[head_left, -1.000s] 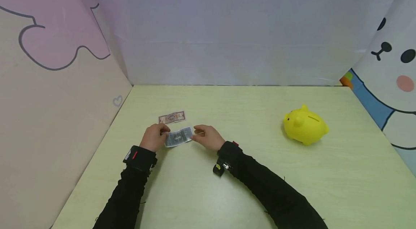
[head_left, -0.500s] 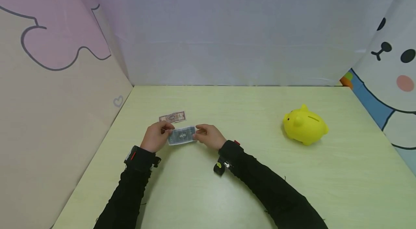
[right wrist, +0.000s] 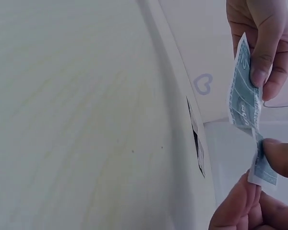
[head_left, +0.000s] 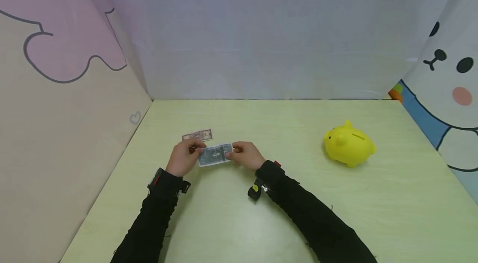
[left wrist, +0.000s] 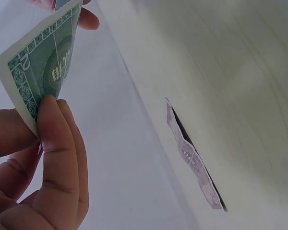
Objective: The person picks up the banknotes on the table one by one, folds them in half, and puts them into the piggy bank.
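Between both hands a green banknote (head_left: 215, 155) is stretched out, lifted off the table. My left hand (head_left: 184, 157) pinches its left end between thumb and fingers. The other end is pinched by my right hand (head_left: 247, 155). In the left wrist view the banknote (left wrist: 48, 62) shows a "2" near its corner and a patterned border. Seen from the right wrist, the banknote (right wrist: 247, 103) has a crease and bends near the right thumb. A brownish-pink banknote (head_left: 201, 135) lies on the table just beyond the left hand, partly covered by it.
On the right part of the pale wooden table (head_left: 284, 213) stands a yellow piggy bank (head_left: 349, 144) with a slot on top. A white curtain (head_left: 280, 39) hangs behind the table, and cartoon-printed panels (head_left: 74, 130) flank it.
Both hands have moved a little to the right with the green banknote, which now looks flatter and more level. The brownish-pink banknote and the piggy bank have stayed put.
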{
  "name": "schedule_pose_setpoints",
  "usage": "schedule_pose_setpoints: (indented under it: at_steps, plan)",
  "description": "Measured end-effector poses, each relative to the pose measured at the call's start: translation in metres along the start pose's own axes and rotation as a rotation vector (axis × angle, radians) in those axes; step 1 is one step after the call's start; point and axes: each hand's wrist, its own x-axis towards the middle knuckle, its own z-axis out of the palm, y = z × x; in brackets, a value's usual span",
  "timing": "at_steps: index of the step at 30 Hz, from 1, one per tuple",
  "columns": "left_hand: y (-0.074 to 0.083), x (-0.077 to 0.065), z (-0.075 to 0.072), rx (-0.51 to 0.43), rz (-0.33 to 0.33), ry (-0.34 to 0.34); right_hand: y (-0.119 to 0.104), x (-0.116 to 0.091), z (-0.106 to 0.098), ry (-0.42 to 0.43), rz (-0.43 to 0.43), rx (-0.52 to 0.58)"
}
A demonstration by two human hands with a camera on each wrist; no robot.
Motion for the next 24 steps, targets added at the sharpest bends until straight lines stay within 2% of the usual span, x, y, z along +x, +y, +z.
schedule_pose_setpoints:
  at_steps: [12,20,24]
  plan:
    - [0.008,0.000,0.004,-0.043,0.057,-0.019,0.001,-0.009,-0.020,0.054,0.036,0.081]
    - [0.020,0.002,0.008,-0.117,0.133,-0.018,0.002,-0.019,-0.036,0.056,-0.003,0.087]
    - [0.025,0.005,0.013,-0.129,0.149,-0.027,0.006,-0.025,-0.045,0.045,-0.010,0.112]
